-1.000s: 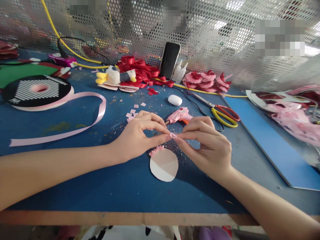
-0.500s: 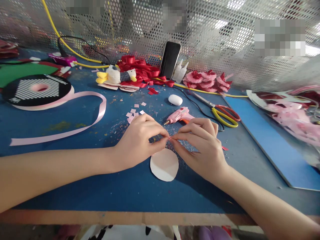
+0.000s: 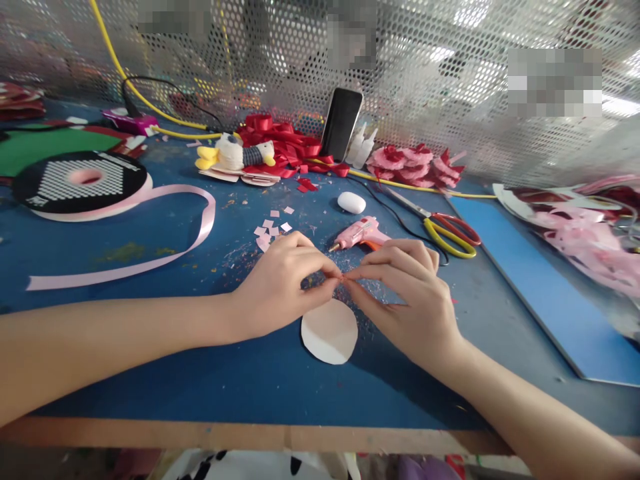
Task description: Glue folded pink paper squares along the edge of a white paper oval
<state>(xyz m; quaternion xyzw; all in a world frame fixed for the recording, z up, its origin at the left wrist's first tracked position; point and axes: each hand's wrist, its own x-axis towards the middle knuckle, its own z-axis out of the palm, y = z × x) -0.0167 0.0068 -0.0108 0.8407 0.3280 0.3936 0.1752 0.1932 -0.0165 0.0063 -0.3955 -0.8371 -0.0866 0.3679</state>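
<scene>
My left hand (image 3: 287,277) and my right hand (image 3: 410,290) meet fingertip to fingertip above the table. Both are closed in a pinch on a tiny reddish-pink piece (image 3: 343,278), mostly covered by the fingers; its kind cannot be made out. Just below the fingertips a round pale disc (image 3: 330,332) lies flat on the blue tabletop. A pink glue gun (image 3: 357,231) rests on its side behind my right hand. Several small pink ribbon squares (image 3: 274,231) are scattered behind my left hand.
At the left a ribbon spool (image 3: 83,183) trails a pink ribbon (image 3: 125,269). Scissors (image 3: 450,233) and a blue board (image 3: 540,287) lie at the right. Toward the mesh wall stand a phone (image 3: 341,125), white bottles (image 3: 364,147), red ribbon (image 3: 273,137) and a small toy (image 3: 235,155).
The view has shifted slightly. Both hands keep the same pinch, fingertips together, with hardly any movement; the disc stays in place.
</scene>
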